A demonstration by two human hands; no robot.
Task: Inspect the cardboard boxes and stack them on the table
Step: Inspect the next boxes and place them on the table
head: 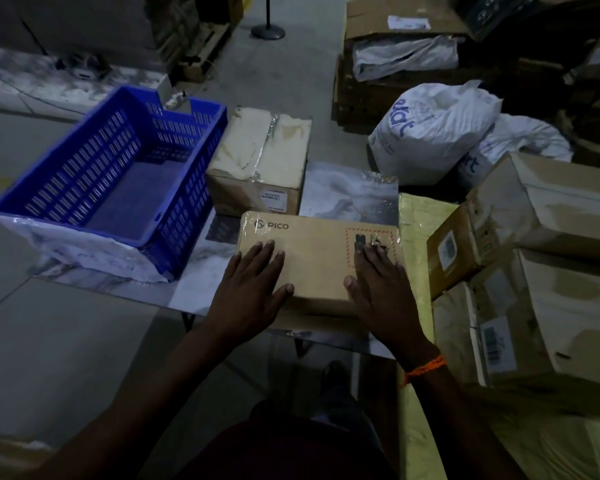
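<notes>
Left hand (253, 282) and right hand (381, 292) both lie flat on top of a brown cardboard box (319, 258) printed PICO, fingers (267, 251) straight and slightly spread, pressing on it and gripping nothing. Orange thread (425, 368) sits on the right wrist. This box rests at the near edge of the marbled worktop (347, 192). A second taped cardboard box (260, 157) stands just behind it, apart from it. Blue plastic crate (194, 188) is on the worktop's left end. Larger stacked cartons (551, 209) are beside the worktop on the right, with white plastic bags (430, 133) on the floor behind them.
</notes>
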